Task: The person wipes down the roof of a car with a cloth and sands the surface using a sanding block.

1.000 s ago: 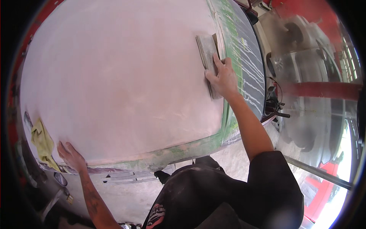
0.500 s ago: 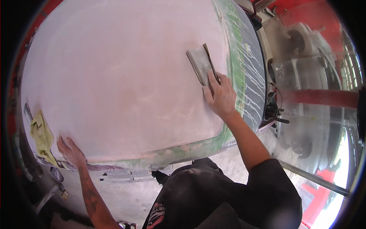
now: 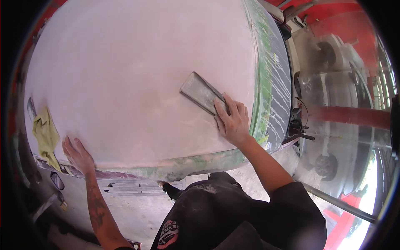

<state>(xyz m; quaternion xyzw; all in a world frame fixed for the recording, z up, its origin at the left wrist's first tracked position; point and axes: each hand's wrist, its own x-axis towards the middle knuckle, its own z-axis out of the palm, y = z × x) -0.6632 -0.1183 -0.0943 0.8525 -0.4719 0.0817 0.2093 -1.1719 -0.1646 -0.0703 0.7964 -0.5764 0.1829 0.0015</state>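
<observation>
A vehicle roof (image 3: 137, 75) coated in dusty pale pink spreads in front of me. On its right part, my right hand (image 3: 234, 121) grips the near end of a long grey sanding block (image 3: 197, 91). The block lies flat on the roof, its far end angled to the left. My left hand (image 3: 79, 156) rests on the roof's near left edge, fingers stretched out and nothing in them. Just beyond those fingertips, a crumpled yellow cloth (image 3: 46, 134) hangs over the left edge.
Worn green strips (image 3: 261, 71) border the roof on the right and near sides. Grey glass with white drip streaks (image 3: 280, 83) slopes off at right. A slatted metal platform (image 3: 135, 188) stands below the near edge. Farther right are a red post (image 3: 350, 113) and a dusty car (image 3: 333, 137).
My right hand has drawn the sanding block left and toward me, turning its far end leftward. My left hand stays on the roof edge, while the whole view has shifted slightly.
</observation>
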